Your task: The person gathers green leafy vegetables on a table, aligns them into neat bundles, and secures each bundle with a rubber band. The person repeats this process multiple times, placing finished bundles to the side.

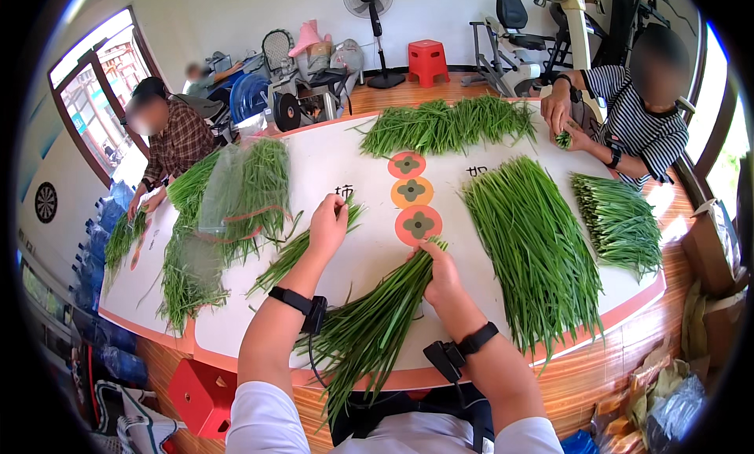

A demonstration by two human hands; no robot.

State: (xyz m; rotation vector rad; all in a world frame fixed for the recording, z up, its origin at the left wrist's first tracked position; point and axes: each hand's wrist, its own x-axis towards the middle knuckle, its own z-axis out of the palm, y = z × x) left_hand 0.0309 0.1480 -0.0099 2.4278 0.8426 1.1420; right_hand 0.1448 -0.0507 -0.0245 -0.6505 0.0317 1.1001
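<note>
My right hand (440,271) grips a thick bunch of long green leafy stalks, like garlic chives (377,318), near its cut ends; the leaves trail down over the table's near edge. Further left, my left hand (328,225) has its fingers curled together beside a small loose bunch of the stalks (294,256) on the white tabletop; whether it pinches a stalk cannot be told. A large pile of the stalks (530,254) lies to the right of my right hand, its ends pointing away from me.
More stalks lie in a row at the far edge (447,124), in a pile at the right (615,218) and under clear plastic bags (244,195) at the left. One person (636,106) at the right holds a small bunch; another (174,136) works at the left. A red stool (203,398) stands lower left.
</note>
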